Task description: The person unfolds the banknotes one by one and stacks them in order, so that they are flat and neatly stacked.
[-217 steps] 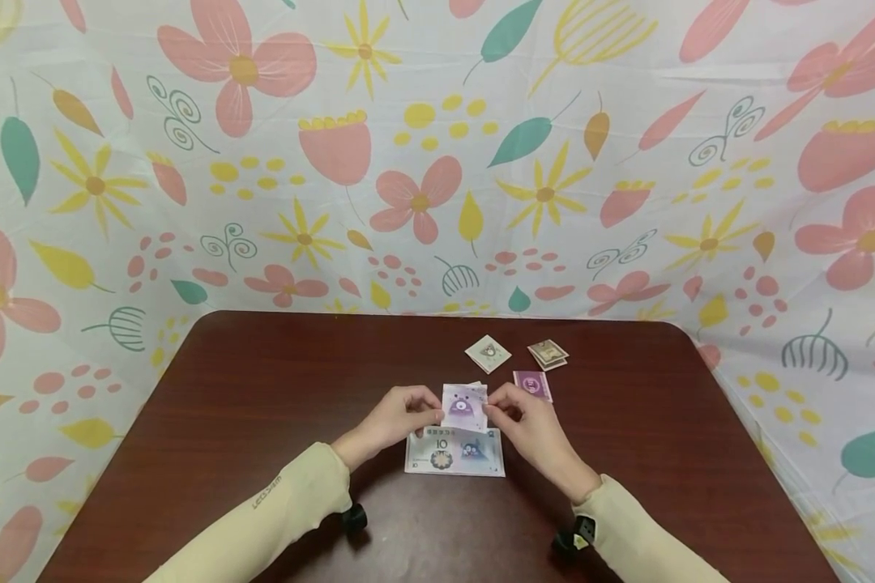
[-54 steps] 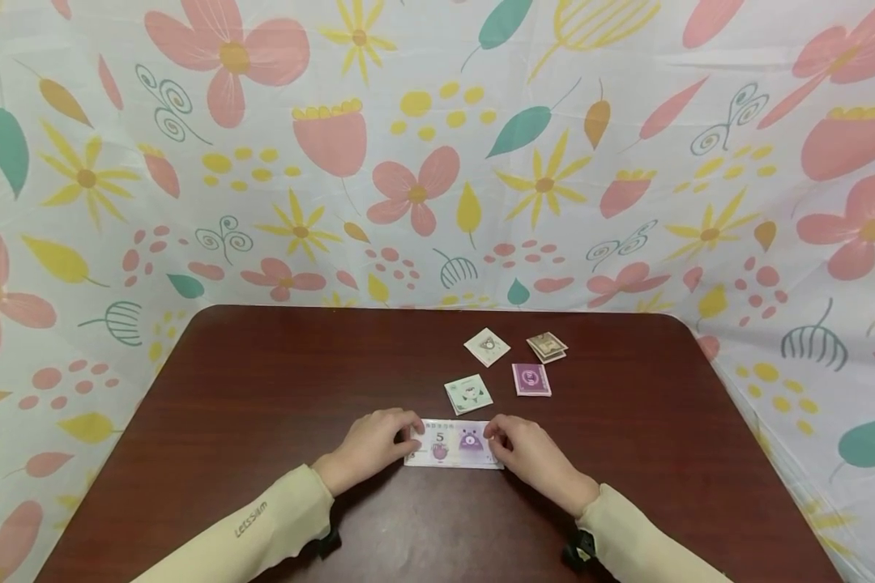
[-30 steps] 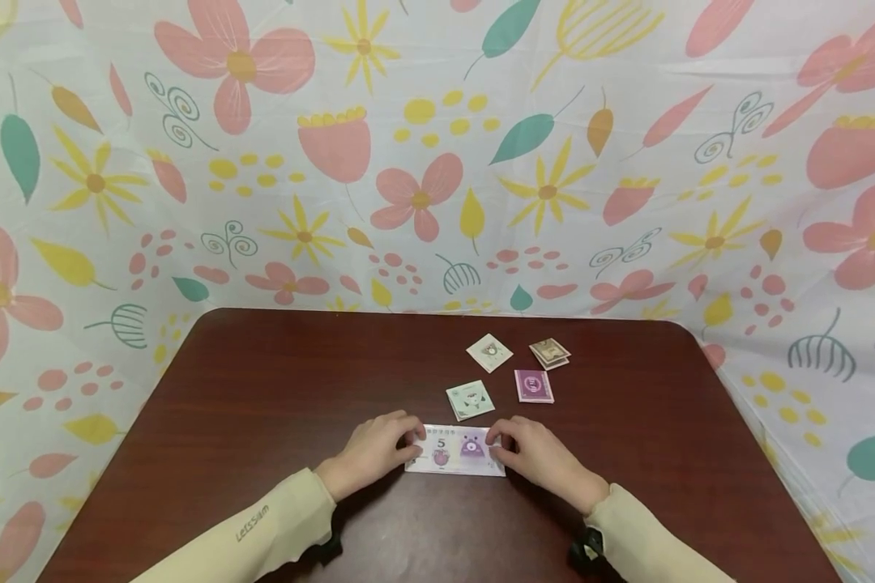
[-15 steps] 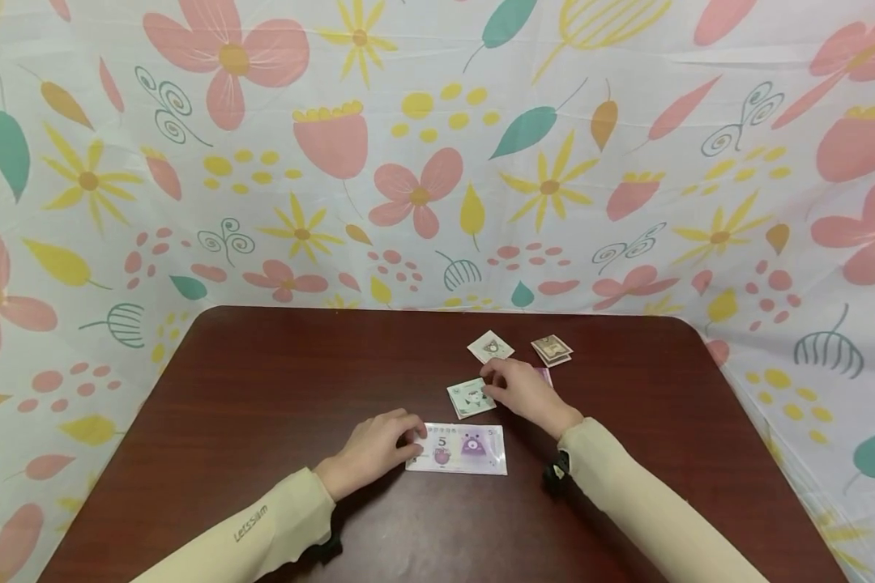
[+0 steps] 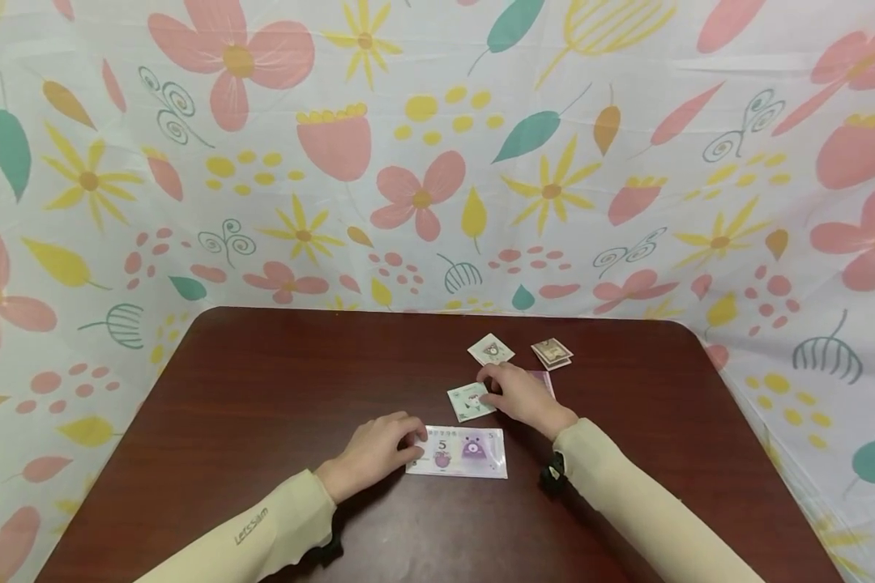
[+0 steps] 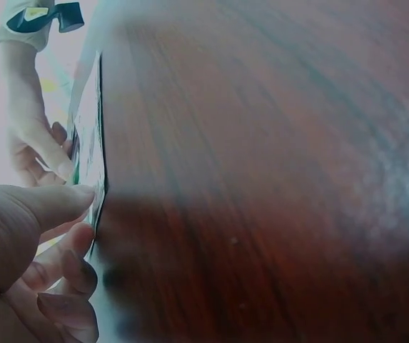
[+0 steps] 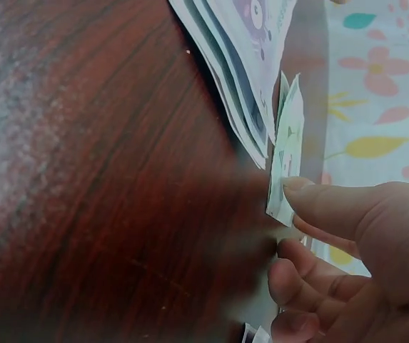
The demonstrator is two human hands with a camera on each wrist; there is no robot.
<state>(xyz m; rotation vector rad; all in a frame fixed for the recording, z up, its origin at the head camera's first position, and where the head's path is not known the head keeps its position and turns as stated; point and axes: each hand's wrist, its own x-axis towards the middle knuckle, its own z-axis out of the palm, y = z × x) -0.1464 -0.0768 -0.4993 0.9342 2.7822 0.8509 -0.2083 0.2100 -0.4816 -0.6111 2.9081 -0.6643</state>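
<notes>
- Beneath the loosely bent fingers of the left hand (image 5: 374,453), the purple note marked 5 (image 5: 457,461) lies on the worktop (image 5: 277,380); the fingertips rest on its left end without wrapping round it.
- At the thumb of the right hand (image 5: 528,398), just beyond the purple note, the folded green note (image 5: 467,402) is touched on its face; I cannot tell whether the fingers grasp it.
- Lifting it well calls, I judge, for a low pinch near that thumb, a fingertip slid under both folds so they rise together.
- Light pressure from the left fingertips should do; a sideways drag could skew the purple note.
- The right wrist view shows several sheet edges (image 7: 227,107) below the purple note, and green flaps gaping away from the thumb; from the head both look nearly flat.
- The head view alone clearly shows what lies past the right fingers: a pale folded note (image 5: 491,350), a brown folded note (image 5: 552,351) farther right, and a purple folded note (image 5: 543,377) partly hidden by the hand.
- The left wrist view catches the purple note almost edge-on at the thumb, its printing washed out.
</notes>
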